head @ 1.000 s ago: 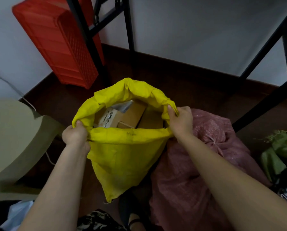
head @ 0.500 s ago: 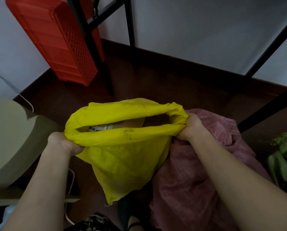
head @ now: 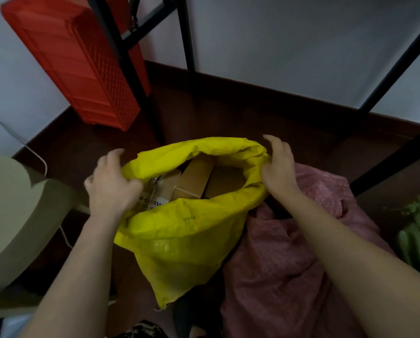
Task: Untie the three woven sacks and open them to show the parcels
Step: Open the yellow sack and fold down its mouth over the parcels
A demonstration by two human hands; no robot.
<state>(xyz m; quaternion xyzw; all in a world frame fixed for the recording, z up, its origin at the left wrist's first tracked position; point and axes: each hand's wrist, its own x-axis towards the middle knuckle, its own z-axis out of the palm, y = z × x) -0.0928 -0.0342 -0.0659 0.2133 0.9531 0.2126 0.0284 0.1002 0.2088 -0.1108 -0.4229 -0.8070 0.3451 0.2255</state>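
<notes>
Head view, yellow sack (head: 187, 230) as landmark. It stands upright on the dark floor (head: 228, 113), mouth facing me and gaping, the rim rolled outward so it holds its own shape. Inside I see brown cardboard parcels (head: 195, 176) packed on end, plus a label with printed digits at the left of the mouth. Judgement: this sack counts as untied and open, parcels shown.

My left hand (head: 112, 184) is at the sack's left rim, partly over the mouth, fingers spread and loosely bent. It looks blurred; I cannot tell whether any finger catches the fabric, but it does not appear clenched on anything. My right hand (head: 278, 164) is at the right rim, palm toward the sack, fingers extended and relaxed, touching or just off the rolled edge; not gripping. Both forearms reach in from below, one on each side of the sack, bracketing the mouth to spread it evenly.

Right of the yellow sack, touching it, lies the pink sack (head: 289, 252), slumped, its top apparently bunched closed. Further right, at the frame edge, is the green sack (head: 418, 230); its neck is too cut off to judge. Judgement: two sacks remain.

Behind the yellow sack: a black metal frame (head: 153, 113) and a red crate (head: 70, 59) leaning at the wall. To its left, a pale curved object (head: 14, 211), unidentified.
</notes>
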